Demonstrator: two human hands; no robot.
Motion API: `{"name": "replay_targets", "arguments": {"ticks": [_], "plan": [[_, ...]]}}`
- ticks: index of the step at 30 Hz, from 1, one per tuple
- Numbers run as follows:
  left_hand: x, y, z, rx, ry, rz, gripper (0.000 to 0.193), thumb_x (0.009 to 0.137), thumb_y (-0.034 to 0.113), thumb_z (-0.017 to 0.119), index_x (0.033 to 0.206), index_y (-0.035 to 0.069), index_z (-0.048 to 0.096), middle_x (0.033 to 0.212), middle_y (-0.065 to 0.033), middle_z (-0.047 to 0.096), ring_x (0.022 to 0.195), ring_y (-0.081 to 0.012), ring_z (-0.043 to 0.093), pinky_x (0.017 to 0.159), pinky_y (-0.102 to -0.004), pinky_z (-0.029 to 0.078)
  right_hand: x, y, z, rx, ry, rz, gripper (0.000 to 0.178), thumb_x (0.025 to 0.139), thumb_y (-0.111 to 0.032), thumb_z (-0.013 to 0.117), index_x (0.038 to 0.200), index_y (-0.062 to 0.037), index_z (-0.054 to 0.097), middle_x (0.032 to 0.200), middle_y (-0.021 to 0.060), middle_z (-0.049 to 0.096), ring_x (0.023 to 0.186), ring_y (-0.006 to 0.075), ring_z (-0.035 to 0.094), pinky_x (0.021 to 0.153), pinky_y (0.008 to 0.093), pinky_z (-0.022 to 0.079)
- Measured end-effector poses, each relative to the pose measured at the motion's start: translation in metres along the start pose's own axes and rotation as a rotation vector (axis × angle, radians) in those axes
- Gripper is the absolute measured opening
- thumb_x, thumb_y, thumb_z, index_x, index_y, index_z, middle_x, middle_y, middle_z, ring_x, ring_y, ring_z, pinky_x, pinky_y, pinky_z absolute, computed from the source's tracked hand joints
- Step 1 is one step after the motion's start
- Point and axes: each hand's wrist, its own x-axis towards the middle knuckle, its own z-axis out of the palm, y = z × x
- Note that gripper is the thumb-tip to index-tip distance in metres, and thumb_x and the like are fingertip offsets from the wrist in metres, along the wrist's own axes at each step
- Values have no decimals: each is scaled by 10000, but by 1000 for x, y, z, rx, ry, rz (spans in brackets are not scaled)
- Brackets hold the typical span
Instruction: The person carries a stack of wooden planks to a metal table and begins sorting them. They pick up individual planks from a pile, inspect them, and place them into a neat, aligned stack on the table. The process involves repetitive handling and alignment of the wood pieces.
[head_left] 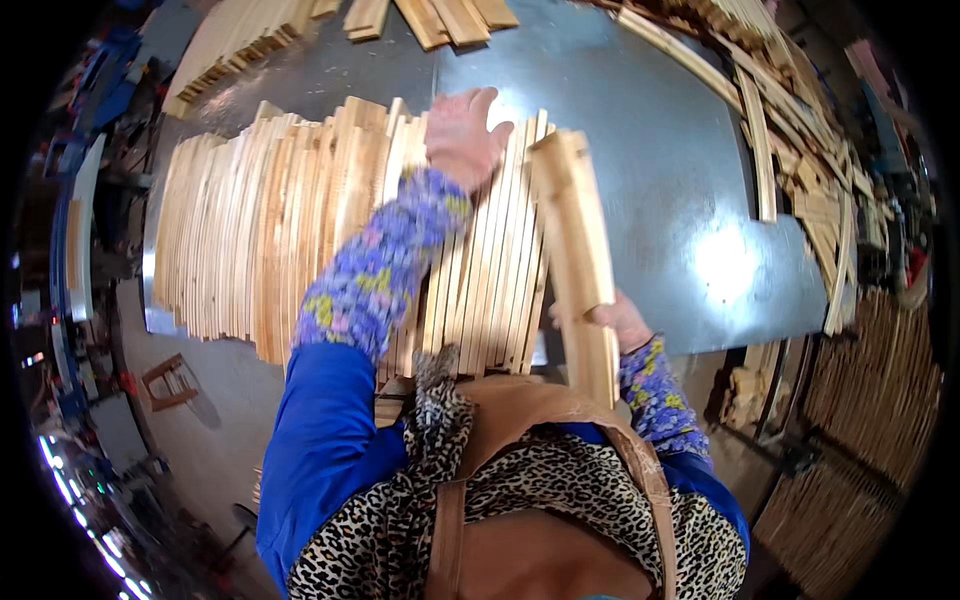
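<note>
My left hand [464, 136] reaches over the far end of a long row of wooden slats [290, 205] that stand on edge, packed side by side. Its thumb is apart from the fingers and nothing is held in it; whether it presses on the slats, I cannot tell. At the right end of the row, my right hand [622, 321] grips a pale wooden board [578, 235] near its close end, the thumb lying over its edge. That board is tilted, with its far end beside the last slats. Flowered sleeve covers are on both forearms.
The slats stand on a grey metal table [675, 200]. Flat boards [455, 22] and a stack of slats [240, 40] lie along its far side. A loose heap of wood strips [800, 150] is at the right, with a large stack [870, 400] below. A small wooden stool [170, 383] stands on the floor.
</note>
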Motion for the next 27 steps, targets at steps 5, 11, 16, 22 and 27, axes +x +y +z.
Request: {"name": "replay_targets", "arguments": {"ticks": [5,11,16,22,27], "plan": [[35,-54,39,193,-879,-142,642,1009,546,576,1397,52,707,1412,-189,690,1359,-375,611,1215,-511,423,-39,21,-30,251,225,-114,894,745,-288,996,1445,48,553,1163,217,774,1016,317,788,845,459,692],[25,-64,-1,-441,-653,-278,435,1026,466,618,1245,98,696,1147,-103,766,1192,-316,701,1082,-534,519,-33,53,-43,152,325,-120,684,857,-244,859,1394,56,559,1108,213,762,953,289,777,790,396,683],[3,-12,-93,-823,-403,-304,591,941,281,790,1453,59,595,1141,-120,697,1169,-277,695,1008,-397,579,29,40,-22,-170,359,-77,857,840,-248,851,1557,3,456,1180,166,714,987,238,733,873,362,624],[11,51,-328,-903,375,-47,331,983,397,729,1139,105,711,955,-18,695,736,-151,669,657,-328,605,117,70,7,-111,148,-206,1016,890,35,713,1727,-173,175,1321,185,608,1135,283,637,929,433,604],[-133,64,-397,-717,733,-607,562,1045,566,607,1291,67,683,999,-48,691,878,-192,673,806,-340,618,93,53,3,-180,103,-264,871,901,-5,709,1662,-80,291,1364,257,638,1139,343,718,944,459,646]]}}
